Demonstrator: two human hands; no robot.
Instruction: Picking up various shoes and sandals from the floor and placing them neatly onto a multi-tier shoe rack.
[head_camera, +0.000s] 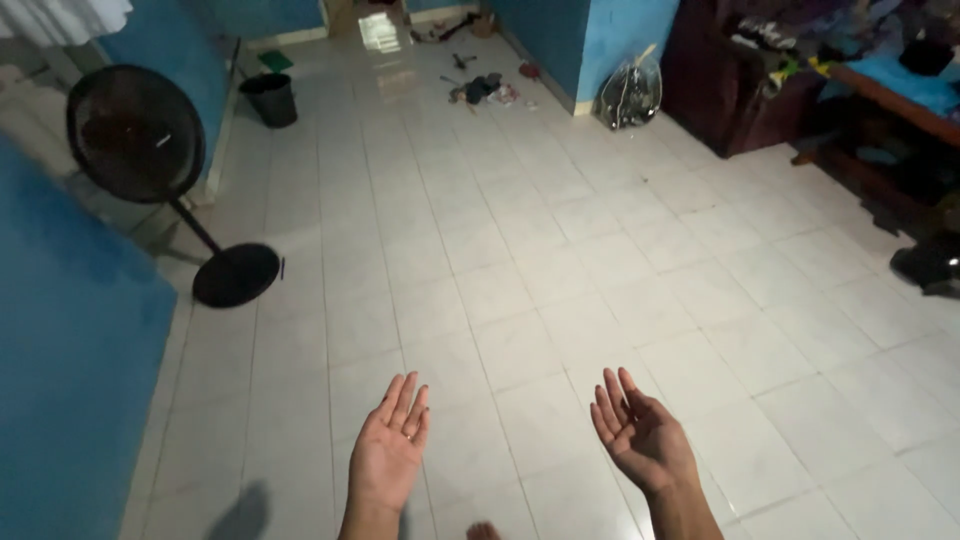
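My left hand (390, 445) is held out palm up above the white tiled floor (520, 250), fingers straight and together, holding nothing. My right hand (640, 435) is also raised palm up, fingers slightly curled and apart, with nothing in it. The two hands are about a forearm's width apart and touch nothing. A toe of my foot (484, 531) shows at the bottom edge between them.
A black standing fan (140, 135) with a round base (236, 274) stands at the left by the blue wall (70, 380). A dark bucket (270, 98) sits farther back. Dark wooden furniture (880, 110) lines the right side, and small clutter (485, 90) lies near the far wall.
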